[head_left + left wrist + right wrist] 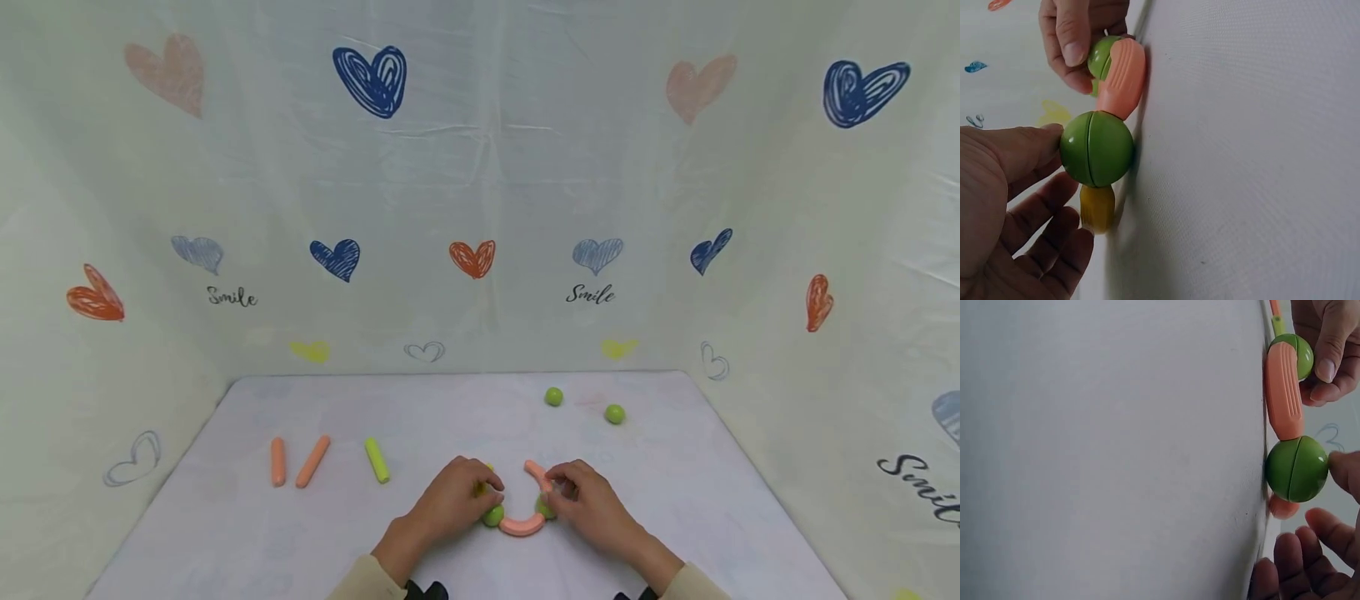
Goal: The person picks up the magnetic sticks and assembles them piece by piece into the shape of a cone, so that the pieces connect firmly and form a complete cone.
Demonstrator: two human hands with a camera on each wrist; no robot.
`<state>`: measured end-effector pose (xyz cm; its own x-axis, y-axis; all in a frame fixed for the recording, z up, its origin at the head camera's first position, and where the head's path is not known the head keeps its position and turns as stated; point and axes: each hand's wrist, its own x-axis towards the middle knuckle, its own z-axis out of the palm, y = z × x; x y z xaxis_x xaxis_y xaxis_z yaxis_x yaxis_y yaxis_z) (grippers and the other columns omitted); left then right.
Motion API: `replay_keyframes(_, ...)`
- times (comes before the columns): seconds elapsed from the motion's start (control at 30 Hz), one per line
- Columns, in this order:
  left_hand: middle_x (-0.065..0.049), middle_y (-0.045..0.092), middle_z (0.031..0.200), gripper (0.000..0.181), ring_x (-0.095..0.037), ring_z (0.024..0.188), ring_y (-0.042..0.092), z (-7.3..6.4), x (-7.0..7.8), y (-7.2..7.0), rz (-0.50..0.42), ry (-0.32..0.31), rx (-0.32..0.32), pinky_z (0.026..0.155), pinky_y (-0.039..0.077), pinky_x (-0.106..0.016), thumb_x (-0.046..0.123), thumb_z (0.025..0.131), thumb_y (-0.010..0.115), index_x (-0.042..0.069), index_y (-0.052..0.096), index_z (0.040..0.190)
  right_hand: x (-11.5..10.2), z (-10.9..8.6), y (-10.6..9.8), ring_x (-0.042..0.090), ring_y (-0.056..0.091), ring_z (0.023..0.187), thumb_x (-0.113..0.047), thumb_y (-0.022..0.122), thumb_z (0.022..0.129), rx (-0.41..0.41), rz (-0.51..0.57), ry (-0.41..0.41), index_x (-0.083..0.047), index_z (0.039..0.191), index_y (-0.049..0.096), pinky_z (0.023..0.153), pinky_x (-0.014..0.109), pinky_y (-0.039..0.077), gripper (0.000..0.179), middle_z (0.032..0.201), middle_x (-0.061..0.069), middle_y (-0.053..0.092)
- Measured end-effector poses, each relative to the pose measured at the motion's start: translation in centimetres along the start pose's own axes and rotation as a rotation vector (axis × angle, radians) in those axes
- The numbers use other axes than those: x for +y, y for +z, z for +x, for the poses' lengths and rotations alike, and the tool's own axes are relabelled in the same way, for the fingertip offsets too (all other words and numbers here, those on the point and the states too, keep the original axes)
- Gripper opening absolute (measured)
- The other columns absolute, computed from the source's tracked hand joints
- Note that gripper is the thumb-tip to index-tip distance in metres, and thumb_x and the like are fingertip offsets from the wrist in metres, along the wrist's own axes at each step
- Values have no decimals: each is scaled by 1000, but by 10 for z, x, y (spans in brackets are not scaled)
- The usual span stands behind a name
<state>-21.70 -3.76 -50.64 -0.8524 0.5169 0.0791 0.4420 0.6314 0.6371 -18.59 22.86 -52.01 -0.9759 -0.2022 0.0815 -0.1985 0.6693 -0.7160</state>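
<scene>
My left hand [454, 497] holds a glossy green ball [1097, 149] between thumb and forefinger. A yellow piece [1097, 209] joins that ball, beside the other fingers. My right hand [597, 507] has its thumb tip on a second green ball [1297, 469], its other fingers relaxed and a little apart from it. Between the balls lies a curved pink-orange piece [522, 526], grooved along one side. Another curved orange piece [535, 471] runs from the right ball away from me. Together the pieces form a partial ring lying on the table; my fingers partly cover it.
On the left of the white table [225, 533] lie two orange sticks, one upright in view [278, 462] and one slanted [312, 462], plus a yellow-green stick [377, 460]. Two green balls [553, 397] rest near the back edge. A heart-printed curtain [480, 192] surrounds the table.
</scene>
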Motion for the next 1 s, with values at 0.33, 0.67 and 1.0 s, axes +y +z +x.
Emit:
replay_keyframes(0.33, 12, 73, 105, 8, -9, 98, 57, 2, 0, -4, 2, -28, 14, 87, 52, -34, 29, 96, 78, 23, 80, 101, -1, 16, 5, 14, 61, 106, -40, 74, 98, -12, -35, 59, -16, 129, 73, 89, 39, 52, 39, 115, -4, 68)
replay_keyframes(0.67, 4, 73, 115, 9, -15, 95, 61, 37, -1, -15, -125, -103, 106, 81, 54, -33, 26, 99, 75, 23, 80, 107, 3, 20, 3, 11, 59, 91, -40, 74, 99, 5, 32, 128, -16, 124, 77, 77, 28, 49, 35, 105, -4, 69)
replay_keyframes(1.0, 0, 73, 115, 24, -21, 110, 64, 108, 1, -25, -250, -98, 151, 90, 58, -40, 26, 100, 74, 14, 77, 120, 4, 17, 5, 14, 61, 95, -38, 75, 97, -18, 128, 146, -17, 124, 77, 80, 30, 50, 34, 106, -3, 71)
